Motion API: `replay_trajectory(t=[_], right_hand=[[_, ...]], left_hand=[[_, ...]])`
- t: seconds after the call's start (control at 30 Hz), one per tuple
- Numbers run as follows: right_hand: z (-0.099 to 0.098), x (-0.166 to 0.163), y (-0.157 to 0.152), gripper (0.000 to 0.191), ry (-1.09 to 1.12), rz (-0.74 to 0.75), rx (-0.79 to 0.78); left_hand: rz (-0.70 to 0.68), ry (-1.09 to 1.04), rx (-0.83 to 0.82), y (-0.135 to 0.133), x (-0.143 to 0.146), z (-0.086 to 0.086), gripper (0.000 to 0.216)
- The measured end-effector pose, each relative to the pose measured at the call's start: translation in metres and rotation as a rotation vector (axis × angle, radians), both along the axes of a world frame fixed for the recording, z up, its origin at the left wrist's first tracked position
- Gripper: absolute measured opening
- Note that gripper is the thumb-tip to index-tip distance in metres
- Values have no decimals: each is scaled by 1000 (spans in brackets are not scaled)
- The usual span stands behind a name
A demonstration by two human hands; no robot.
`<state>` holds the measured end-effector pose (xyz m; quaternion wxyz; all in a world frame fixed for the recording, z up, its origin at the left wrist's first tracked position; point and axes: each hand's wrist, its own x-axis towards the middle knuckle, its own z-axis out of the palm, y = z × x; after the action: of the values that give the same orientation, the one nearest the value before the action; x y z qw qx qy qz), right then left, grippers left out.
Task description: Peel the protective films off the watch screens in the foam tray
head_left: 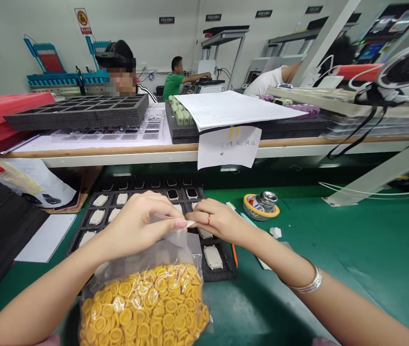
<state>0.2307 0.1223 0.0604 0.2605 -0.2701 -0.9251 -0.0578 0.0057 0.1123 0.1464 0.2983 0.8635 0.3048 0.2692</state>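
Note:
A clear plastic bag (186, 245) full of yellow finger cots (146, 307) stands in front of me at the table's near edge. At its top, my left hand (144, 221) is closed in a pinch on the bag's film. My right hand (222, 221) meets it there, fingers bent and pressed together near the same edge. A small whitish bit shows between the fingertips; whether it is film or a separate piece I cannot make out. Behind and under the hands lies a black foam tray (226, 269) with several pale watch bodies (213, 257), partly covered by hands and bag.
A round tin with a yellow rim (261, 206), a crumpled white scrap (275, 232) and an orange stick (234, 254) lie right of the tray. White cards (47, 238) lie left. Across the back runs a shelf (135, 156) bearing foam trays and papers. Other people sit beyond.

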Motion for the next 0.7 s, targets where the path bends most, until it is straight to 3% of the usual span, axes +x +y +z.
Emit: replay_trajectory(t=[0.2, 0.4, 0.7], right_hand=[[-5, -10, -1, 42, -8, -2, -34], [-12, 4, -8, 32, -14, -92, -125], [-35, 92, -42, 34, 152, -636, -198]], left_hand=[[-1, -39, -32, 0, 4, 0, 17], [202, -118, -58, -2, -10, 3, 21], [402, -46, 31, 9, -29, -19, 27]])
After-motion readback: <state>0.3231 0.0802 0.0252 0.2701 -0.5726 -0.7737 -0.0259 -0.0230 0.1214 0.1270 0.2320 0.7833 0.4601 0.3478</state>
